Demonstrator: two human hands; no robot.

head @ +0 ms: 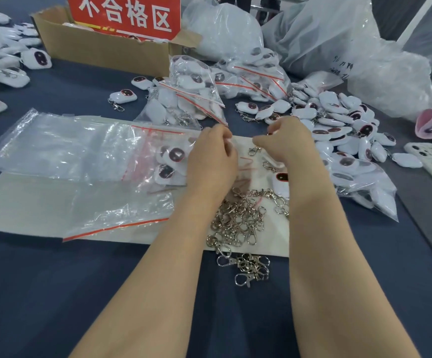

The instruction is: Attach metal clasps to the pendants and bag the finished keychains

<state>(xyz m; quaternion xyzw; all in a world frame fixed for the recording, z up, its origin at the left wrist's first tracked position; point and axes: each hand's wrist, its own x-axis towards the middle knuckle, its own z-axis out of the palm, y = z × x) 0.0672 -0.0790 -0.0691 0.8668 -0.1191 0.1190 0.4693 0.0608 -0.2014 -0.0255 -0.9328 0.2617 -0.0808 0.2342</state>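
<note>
Navy tabletop (54, 293), zip bag (54, 146) lengthwise left-to-right, red-sealed mouth rightward.

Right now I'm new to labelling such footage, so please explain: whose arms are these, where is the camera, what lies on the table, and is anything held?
No machine here: these are a person's two bare arms, filmed by one camera worn on the head, looking down. The left hand and right hand are close together over a pale mat on a dark table. Near them lie loose clasps, clear bags and a heap of white pendants; a box stands behind. Both hands' fingers are curled; whatever they pinch is hidden.
</note>
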